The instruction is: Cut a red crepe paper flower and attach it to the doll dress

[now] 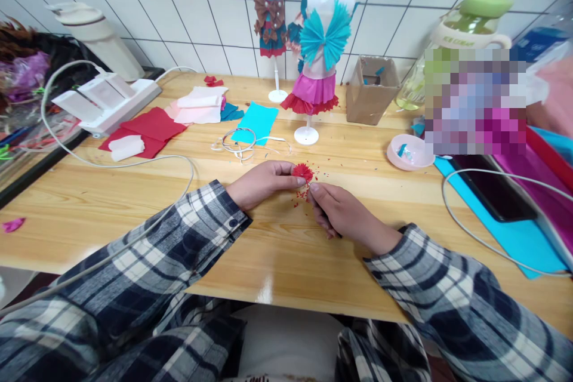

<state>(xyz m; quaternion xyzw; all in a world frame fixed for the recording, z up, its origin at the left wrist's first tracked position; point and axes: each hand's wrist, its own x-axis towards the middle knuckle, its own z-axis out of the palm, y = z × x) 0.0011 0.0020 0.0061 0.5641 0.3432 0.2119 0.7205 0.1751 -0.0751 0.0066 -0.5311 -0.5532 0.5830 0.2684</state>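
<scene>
My left hand [273, 182] pinches a round, fringed red crepe-paper flower [303, 172] between thumb and fingers, just above the table. Close beside it on the right, my right hand [333, 206] is closed around a slim tool, mostly hidden in the fingers. A small light tip of that tool shows near the flower's lower edge, and a dark end sticks out below the curled fingers. Tiny red paper scraps [301, 195] lie scattered beneath and around the flower.
Two dressed mini mannequins [308, 89] [270, 18] stand at the back, another behind them. A cardboard box [372, 92], pink bowl [409, 152] and phone [492, 188] are to the right. Red paper [154, 128], a power strip [110, 101] and a white cable [192, 170] lie left.
</scene>
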